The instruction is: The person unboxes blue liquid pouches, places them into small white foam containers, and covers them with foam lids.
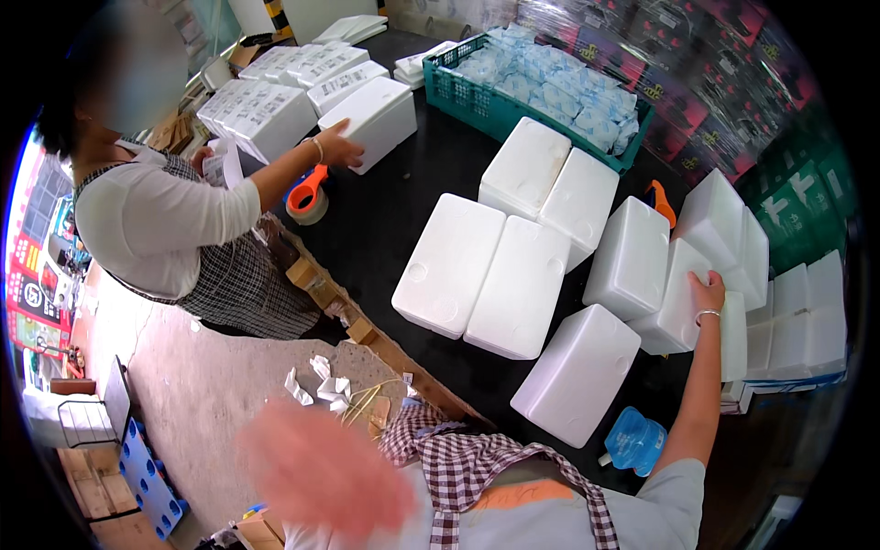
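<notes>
My right hand point(708, 294), with a bracelet at the wrist, grips the edge of a white foam box point(672, 302) among several similar boxes on the black tabletop. Close by stand an upright foam box point(629, 258) and a tilted-looking one point(576, 375). A large blurred, skin-toned shape low in the view seems to be my left hand point(330, 467), near the camera; its fingers cannot be made out. Two foam boxes point(450, 265) sit side by side in the middle. A blue, spouted plastic pouch point(634, 440) lies beside my right forearm.
Across the table, a co-worker point(165, 206) touches a foam box point(375, 120) and holds white labels point(223, 163). An orange tape dispenser point(307, 196) lies near them. A green crate point(460, 103) holds ice packs. Another orange tool point(661, 204) and wrapped cartons point(660, 82) stand at the right.
</notes>
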Action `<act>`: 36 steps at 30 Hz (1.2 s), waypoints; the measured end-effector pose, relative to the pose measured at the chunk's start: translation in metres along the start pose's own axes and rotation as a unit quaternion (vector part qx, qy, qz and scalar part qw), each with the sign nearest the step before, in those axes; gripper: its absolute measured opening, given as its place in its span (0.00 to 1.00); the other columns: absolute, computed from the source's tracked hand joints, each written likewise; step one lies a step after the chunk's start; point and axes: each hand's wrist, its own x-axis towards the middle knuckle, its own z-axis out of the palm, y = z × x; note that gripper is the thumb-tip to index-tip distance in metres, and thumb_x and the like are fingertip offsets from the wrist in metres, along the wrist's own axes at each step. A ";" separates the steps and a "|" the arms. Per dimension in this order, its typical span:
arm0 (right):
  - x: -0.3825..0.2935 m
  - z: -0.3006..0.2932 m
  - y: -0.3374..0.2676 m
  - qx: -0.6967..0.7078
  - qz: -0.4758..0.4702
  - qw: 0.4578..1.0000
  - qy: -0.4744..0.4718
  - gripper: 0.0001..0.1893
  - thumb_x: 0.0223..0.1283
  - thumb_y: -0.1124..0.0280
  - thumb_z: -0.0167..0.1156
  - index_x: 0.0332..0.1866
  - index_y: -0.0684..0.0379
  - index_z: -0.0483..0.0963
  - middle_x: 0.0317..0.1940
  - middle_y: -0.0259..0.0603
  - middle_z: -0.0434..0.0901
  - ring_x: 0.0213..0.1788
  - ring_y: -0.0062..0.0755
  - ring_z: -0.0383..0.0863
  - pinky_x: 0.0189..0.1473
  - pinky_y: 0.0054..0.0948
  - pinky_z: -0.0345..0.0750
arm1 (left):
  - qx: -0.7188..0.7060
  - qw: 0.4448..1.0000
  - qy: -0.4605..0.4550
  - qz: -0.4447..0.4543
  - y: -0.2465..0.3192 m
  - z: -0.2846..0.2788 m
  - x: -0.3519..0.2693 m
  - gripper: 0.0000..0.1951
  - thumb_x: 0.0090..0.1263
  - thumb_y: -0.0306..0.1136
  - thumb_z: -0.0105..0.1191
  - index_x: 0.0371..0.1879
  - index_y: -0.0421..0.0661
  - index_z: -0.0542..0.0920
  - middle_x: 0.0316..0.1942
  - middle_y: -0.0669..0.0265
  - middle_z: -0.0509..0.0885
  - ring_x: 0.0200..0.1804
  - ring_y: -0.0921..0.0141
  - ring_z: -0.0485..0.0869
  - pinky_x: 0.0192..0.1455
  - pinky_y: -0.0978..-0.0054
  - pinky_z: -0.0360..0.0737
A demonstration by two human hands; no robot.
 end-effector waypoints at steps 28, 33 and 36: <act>-0.005 0.013 0.020 0.007 -0.040 0.998 0.046 0.34 0.45 0.53 0.73 0.55 0.64 0.75 0.52 0.53 0.80 0.55 0.51 0.79 0.58 0.40 0.76 | 0.019 0.929 -0.151 0.339 0.054 0.093 0.065 0.07 0.61 0.15 0.54 0.30 0.40 0.83 0.31 0.61 0.84 0.32 0.66 0.81 0.34 0.72 0.81; -0.010 0.014 -0.001 0.009 -0.033 0.997 0.065 0.31 0.41 0.59 0.74 0.52 0.64 0.77 0.51 0.52 0.81 0.54 0.50 0.80 0.57 0.39 0.76 | 0.019 0.934 -0.211 0.287 0.029 0.084 0.046 0.10 0.70 0.23 0.48 0.28 0.40 0.84 0.35 0.59 0.83 0.36 0.62 0.82 0.37 0.70 0.82; -0.001 0.004 -0.002 0.032 -0.075 0.992 0.099 0.30 0.39 0.63 0.75 0.51 0.65 0.76 0.47 0.50 0.82 0.51 0.47 0.81 0.55 0.37 0.77 | 0.010 0.929 -0.286 0.236 0.018 0.076 0.034 0.10 0.72 0.25 0.49 0.31 0.43 0.85 0.43 0.61 0.83 0.43 0.65 0.82 0.40 0.72 0.80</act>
